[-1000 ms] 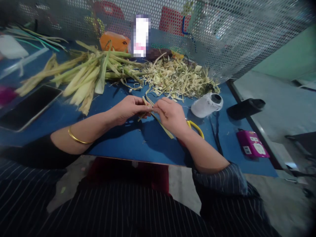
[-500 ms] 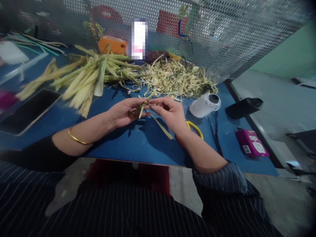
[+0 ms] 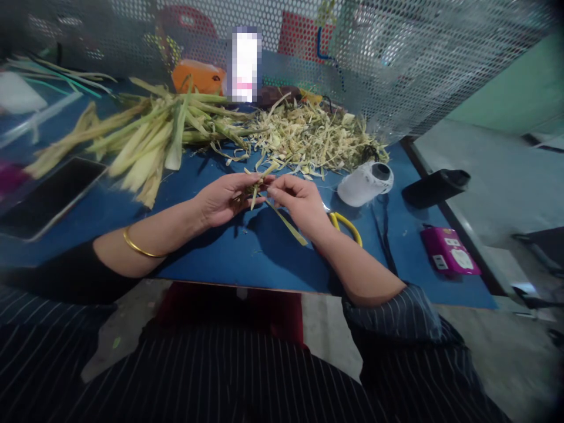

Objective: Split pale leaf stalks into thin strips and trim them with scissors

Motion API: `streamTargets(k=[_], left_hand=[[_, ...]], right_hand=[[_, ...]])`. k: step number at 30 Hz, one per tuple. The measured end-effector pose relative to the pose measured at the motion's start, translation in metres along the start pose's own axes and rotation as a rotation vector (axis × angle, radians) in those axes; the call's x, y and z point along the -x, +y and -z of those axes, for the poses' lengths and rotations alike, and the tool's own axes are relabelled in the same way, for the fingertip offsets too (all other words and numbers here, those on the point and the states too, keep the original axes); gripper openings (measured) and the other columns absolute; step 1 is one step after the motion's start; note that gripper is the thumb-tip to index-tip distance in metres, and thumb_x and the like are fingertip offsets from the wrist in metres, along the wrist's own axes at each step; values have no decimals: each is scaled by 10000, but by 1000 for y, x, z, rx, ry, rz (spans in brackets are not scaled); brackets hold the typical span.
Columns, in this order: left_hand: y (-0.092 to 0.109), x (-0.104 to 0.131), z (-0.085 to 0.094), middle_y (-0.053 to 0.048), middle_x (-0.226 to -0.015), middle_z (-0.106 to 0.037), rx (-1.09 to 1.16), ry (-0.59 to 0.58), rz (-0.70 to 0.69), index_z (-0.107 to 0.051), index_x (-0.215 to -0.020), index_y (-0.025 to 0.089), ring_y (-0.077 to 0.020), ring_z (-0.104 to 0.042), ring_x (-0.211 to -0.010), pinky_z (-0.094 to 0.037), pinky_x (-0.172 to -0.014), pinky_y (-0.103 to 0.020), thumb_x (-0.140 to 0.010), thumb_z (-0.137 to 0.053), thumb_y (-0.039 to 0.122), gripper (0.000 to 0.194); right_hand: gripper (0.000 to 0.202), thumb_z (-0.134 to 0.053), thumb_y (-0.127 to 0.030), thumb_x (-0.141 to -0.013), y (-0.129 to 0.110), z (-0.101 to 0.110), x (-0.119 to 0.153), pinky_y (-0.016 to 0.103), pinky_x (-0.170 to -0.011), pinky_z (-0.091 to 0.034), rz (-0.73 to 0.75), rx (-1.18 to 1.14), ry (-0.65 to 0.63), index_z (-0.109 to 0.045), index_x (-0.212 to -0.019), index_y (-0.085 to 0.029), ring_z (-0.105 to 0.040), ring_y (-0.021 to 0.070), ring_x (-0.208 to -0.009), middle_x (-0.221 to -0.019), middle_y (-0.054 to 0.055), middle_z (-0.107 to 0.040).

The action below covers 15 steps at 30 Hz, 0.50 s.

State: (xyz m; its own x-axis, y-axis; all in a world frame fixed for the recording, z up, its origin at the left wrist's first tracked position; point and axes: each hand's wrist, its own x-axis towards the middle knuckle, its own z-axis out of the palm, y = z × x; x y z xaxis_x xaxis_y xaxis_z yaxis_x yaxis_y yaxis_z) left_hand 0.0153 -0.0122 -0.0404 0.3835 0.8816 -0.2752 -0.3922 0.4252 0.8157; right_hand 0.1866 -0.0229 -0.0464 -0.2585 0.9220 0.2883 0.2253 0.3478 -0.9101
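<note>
My left hand [image 3: 227, 197] is closed on a small bundle of dried plant strips [image 3: 254, 191], pinched between thumb and fingers above the blue table. One long flat strip [image 3: 291, 226] trails from the bundle down to the right, under my other hand. Close beside it, my right hand [image 3: 297, 200] is shut in a pinch on what looks like a thin thread, very faint at the fingertips. A white thread spool [image 3: 365, 183] lies on its side to the right. Scissors with yellow handles [image 3: 348, 228] are partly hidden behind my right forearm.
Long dried husk leaves [image 3: 150, 135] lie at the back left, beside a heap of shredded strips [image 3: 317, 138]. A phone or tablet [image 3: 53, 197] lies at left. At right are a black cylinder [image 3: 436, 188] and a purple packet [image 3: 450, 251]. A perforated metal screen [image 3: 396, 64] stands behind.
My right hand has drawn slightly away from the left, its fingers now more tightly pinched. The left hand and its bundle have barely moved. More of the scissors shows.
</note>
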Motion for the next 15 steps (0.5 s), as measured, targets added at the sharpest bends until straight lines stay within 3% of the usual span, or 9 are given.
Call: streamTargets(k=[3, 7, 9, 15], left_hand=[[1, 2, 0, -65, -865, -709, -170, 72, -86, -693, -822, 127, -129, -649, -750, -538, -709, -252, -748, -726, 230, 131], [2, 6, -3, -55, -762, -701, -387, 125, -117, -675, -793, 126, -91, -582, -563, -453, -540, -217, -709, -763, 302, 214], [2, 8, -4, -55, -741, -699, -457, 107, -130, -679, -783, 123, -82, -550, -527, -404, -492, -210, -702, -762, 301, 213], [3, 12, -7, -40, -632, -664, -646, 30, -155, -710, -717, 112, -80, -507, -508, -391, -505, -224, -680, -751, 249, 148]], right_hand=[[173, -583, -205, -830, -4, 8, -1, 281, -632, -371, 146, 225, 97, -536, -664, -198, -453, 123, -650, -661, -19, -492], [157, -555, -215, -859, -9, 12, 1, 307, -704, -406, 307, 395, 170, -535, -703, -207, -540, 169, -853, -896, 44, -586], [162, -537, -238, -875, -9, 10, 2, 304, -698, -431, 267, 332, 144, -519, -717, -210, -580, 172, -870, -936, 51, -617], [192, -472, -278, -918, -3, 5, 1, 268, -548, -430, -80, 79, -31, -446, -736, -223, -555, 106, -520, -648, -33, -556]])
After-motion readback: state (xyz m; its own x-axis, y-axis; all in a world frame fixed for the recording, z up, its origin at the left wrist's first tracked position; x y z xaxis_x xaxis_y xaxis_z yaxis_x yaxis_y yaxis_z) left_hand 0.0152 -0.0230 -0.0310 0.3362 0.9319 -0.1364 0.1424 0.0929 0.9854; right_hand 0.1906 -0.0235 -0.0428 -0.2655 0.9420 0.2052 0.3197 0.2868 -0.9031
